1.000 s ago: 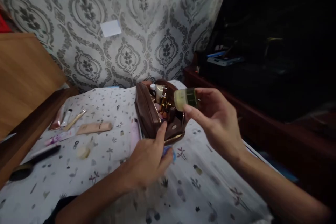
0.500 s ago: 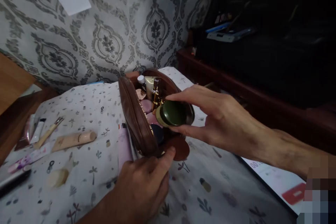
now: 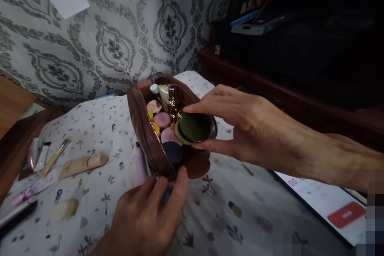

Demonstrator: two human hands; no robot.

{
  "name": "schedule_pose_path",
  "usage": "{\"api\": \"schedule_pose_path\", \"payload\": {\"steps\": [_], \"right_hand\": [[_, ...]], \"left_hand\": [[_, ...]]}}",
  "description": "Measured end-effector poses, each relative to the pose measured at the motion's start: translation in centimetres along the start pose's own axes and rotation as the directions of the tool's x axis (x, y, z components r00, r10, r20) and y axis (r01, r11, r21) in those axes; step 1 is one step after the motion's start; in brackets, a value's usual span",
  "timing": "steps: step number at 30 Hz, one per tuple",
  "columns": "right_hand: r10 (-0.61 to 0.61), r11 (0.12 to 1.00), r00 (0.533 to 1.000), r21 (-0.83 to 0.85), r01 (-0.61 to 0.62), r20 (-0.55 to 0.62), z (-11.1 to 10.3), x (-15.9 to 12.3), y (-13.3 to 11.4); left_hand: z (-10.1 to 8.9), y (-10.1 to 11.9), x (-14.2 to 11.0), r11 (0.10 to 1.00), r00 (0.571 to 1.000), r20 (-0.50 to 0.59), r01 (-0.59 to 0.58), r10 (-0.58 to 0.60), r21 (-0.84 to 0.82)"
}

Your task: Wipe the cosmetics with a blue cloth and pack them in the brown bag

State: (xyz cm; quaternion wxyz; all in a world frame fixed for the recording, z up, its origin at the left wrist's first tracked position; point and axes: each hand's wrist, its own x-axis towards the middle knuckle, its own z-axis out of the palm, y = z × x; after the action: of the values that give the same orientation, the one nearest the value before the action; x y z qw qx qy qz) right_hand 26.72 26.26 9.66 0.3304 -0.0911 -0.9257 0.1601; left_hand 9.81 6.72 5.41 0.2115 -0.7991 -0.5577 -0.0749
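A brown zippered cosmetic bag (image 3: pixel 144 138) lies open on the bed. My right hand (image 3: pixel 240 122) grips a round jar with a dark green lid (image 3: pixel 195 127) between thumb and fingers, tilted over the bag's right side. At the bag's near end, my left hand (image 3: pixel 147 212) has its thumb and fingers at the edge beside a rounded brown flap (image 3: pixel 198 167). A small dark blue patch shows between its thumb and fingers. Inside the bag are a gold bottle (image 3: pixel 171 102), a beige tube (image 3: pixel 164 95), pink round containers (image 3: pixel 171 135) and a dark blue round item (image 3: pixel 173 153).
Left of the bag lie a lilac tube (image 3: pixel 138 164), a beige tube (image 3: pixel 85 165), a brush (image 3: pixel 55 158), a cream-coloured sponge-like item (image 3: pixel 67 209) and a black pen-like item (image 3: pixel 19 218). A lit tablet (image 3: pixel 324 204) lies at right. Patterned wallpaper (image 3: pixel 117 48) rises behind.
The view has shifted slightly, so the bag appears further left and more of its contents show. My right hand still holds the jar over the bag. My left thumb remains at the near edge.
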Motion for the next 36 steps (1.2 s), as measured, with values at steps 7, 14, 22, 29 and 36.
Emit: {"api": "schedule_pose_path", "payload": {"steps": [7,14,22,29,36], "right_hand": [[-0.026,0.998,1.0,0.054,0.025,0.012,0.2,-0.2,0.2],[0.157,0.93,0.984,0.349,-0.118,-0.085,0.1,-0.1,-0.3],[0.065,0.997,0.998,0.033,-0.064,-0.002,0.6,-1.8,0.2],[0.116,0.993,0.993,-0.01,-0.116,-0.01,0.6,-1.6,0.1],[0.181,0.983,0.983,0.021,-0.181,-0.014,0.6,-1.6,0.2]], "left_hand": [[-3.8,-2.8,4.0,0.992,1.0,-0.005,0.026,-0.027,-0.123],[-1.1,-3.2,4.9,0.939,0.995,0.091,-0.014,0.049,-0.345],[-2.5,-3.3,5.4,0.96,0.929,0.242,-0.277,0.279,-0.044],[-1.8,-3.2,5.4,0.954,0.941,0.162,-0.3,0.297,-0.009],[-1.6,-3.3,5.2,0.956,0.945,0.152,-0.293,0.291,-0.014]]}}
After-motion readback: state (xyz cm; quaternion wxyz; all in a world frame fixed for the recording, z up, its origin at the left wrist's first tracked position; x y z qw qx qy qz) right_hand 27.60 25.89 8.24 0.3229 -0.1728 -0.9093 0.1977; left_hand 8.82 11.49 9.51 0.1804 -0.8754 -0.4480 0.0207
